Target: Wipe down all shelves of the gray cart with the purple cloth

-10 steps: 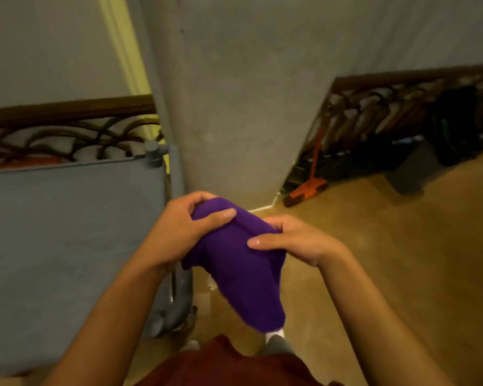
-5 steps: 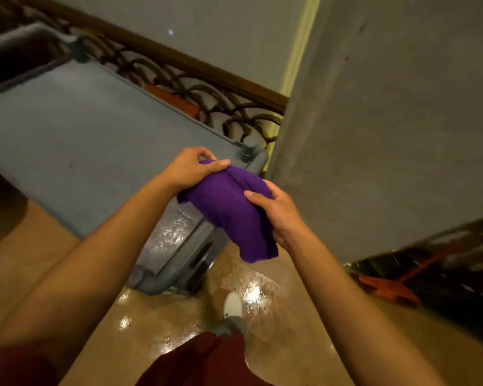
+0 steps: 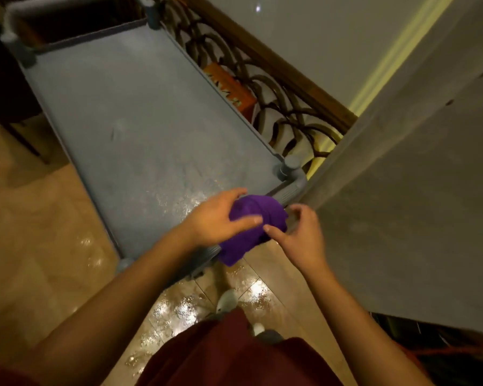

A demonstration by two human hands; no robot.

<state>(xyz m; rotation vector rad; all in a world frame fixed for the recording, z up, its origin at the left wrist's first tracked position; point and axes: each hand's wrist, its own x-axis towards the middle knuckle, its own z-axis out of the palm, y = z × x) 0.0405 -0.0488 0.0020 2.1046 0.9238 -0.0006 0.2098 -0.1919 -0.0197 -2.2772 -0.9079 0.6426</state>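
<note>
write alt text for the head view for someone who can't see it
A person's left hand holds a bunched purple cloth over the near corner of a gray cart's top shelf, the right hand at the cloth's edge. Glossy tan floor below.

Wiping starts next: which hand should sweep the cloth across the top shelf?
Probably the left hand: it grips the cloth over the shelf's corner; the right hand hangs beyond the cart's edge.
</note>
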